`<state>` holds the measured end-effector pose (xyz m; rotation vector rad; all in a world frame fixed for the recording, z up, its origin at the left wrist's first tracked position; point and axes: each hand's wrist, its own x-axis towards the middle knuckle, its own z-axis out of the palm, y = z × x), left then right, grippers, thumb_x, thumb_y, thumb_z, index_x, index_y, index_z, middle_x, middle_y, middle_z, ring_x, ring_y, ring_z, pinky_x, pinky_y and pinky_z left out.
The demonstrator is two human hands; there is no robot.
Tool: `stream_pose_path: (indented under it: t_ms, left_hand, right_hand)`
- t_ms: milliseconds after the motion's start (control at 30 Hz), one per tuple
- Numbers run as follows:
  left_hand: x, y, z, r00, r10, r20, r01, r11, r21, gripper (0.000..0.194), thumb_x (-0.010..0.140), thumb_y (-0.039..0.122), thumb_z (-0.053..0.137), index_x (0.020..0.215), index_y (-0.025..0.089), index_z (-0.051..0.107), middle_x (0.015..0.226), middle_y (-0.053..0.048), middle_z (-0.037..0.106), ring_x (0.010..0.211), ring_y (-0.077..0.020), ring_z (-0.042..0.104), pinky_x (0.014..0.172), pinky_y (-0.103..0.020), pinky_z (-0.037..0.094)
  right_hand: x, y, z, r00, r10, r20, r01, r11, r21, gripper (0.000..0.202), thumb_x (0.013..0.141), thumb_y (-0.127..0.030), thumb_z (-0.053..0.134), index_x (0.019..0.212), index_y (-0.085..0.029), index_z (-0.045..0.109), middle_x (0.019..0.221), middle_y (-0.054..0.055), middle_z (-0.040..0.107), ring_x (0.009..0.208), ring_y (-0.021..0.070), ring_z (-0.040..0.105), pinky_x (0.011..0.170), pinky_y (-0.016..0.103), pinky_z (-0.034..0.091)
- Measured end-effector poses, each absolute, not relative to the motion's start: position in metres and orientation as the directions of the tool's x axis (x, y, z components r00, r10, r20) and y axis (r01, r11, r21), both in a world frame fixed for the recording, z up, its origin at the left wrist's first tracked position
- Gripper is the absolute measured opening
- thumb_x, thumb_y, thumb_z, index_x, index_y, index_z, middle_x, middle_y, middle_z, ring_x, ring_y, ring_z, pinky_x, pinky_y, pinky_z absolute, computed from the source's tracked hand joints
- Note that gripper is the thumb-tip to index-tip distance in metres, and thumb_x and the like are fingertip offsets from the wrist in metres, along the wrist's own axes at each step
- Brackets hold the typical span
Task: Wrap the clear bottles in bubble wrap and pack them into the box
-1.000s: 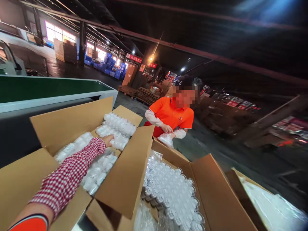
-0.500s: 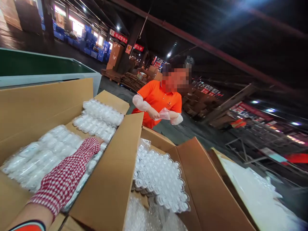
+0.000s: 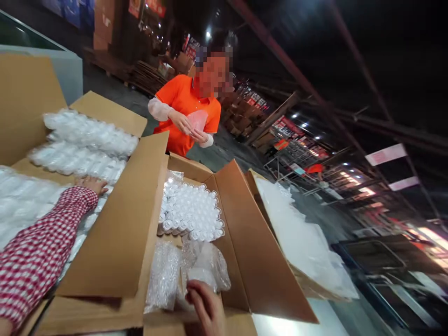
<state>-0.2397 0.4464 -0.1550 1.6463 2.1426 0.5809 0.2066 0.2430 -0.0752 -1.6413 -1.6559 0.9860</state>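
Since the earlier frame, the right hand has come into view over the right carton. The left hand rests against wrapped packs, its fingers loose and stretched. The right fingers are curled narrow, just before the bubble wrap; if they pinch it, I cannot tell. Beyond the wrap stand white containers. The step seems a reach for wrapping; such move calls for light pinch.

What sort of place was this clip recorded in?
Most likely the packing area of a warehouse or factory: open cartons hold plastic-wrapped packs and bubble wrap, what looks like stacked flat cardboard lies behind, and bare beams run overhead.
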Motion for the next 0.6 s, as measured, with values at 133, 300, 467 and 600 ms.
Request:
stream_pose_path:
  t_ms: [133, 300, 467, 600]
  left_hand:
    - [-0.227, 0.425, -0.116, -0.34, 0.94, 0.023, 0.81, 0.281, 0.515, 0.044, 0.091, 0.028, 0.046, 0.128, 0.005, 0.042, 0.141, -0.019, 0.037, 0.135, -0.0379, 0.018, 0.103, -0.064, 0.014]
    - [-0.207, 0.373, -0.048, -0.282, 0.951, 0.128, 0.794, 0.157, 0.587, 0.045, 0.089, 0.027, 0.043, 0.127, 0.004, 0.044, 0.126, -0.015, 0.055, 0.113, -0.0239, 0.05, 0.1, -0.04, 0.036]
    - [-0.154, 0.276, 0.001, -0.293, 0.925, 0.241, 0.683, 0.026, 0.73, 0.041, 0.085, 0.048, 0.04, 0.11, 0.021, 0.057, 0.11, -0.003, 0.065, 0.097, -0.0188, 0.06, 0.087, -0.029, 0.047]
    - [-0.09, 0.208, 0.005, -0.291, 0.957, 0.002, 0.28, 0.084, 0.956, 0.034, 0.074, 0.056, 0.056, 0.089, 0.026, 0.062, 0.088, -0.001, 0.069, 0.087, -0.0222, 0.065, 0.079, -0.03, 0.052]
  right_hand:
    - [0.182, 0.279, -0.088, -0.316, 0.928, -0.198, 0.803, 0.15, -0.577, 0.031, 0.086, -0.037, 0.05, 0.104, -0.017, 0.065, 0.099, 0.011, 0.069, 0.092, 0.022, 0.064, 0.083, 0.033, 0.049]
    - [0.167, 0.303, -0.126, -0.398, 0.788, -0.47, 0.917, 0.346, -0.197, 0.036, 0.069, -0.027, 0.07, 0.103, -0.016, 0.065, 0.103, 0.014, 0.066, 0.091, 0.0293, 0.063, 0.076, 0.038, 0.048]
    - [0.174, 0.314, -0.132, -0.466, 0.771, -0.434, 0.884, 0.39, -0.257, 0.024, 0.081, -0.024, 0.056, 0.103, -0.018, 0.063, 0.103, 0.01, 0.065, 0.094, 0.0224, 0.062, 0.076, 0.031, 0.045]
    - [0.166, 0.309, -0.133, -0.501, 0.751, -0.431, 0.865, 0.415, -0.282, 0.035, 0.065, -0.023, 0.073, 0.097, -0.015, 0.064, 0.098, 0.009, 0.065, 0.09, 0.0271, 0.062, 0.071, 0.034, 0.046]
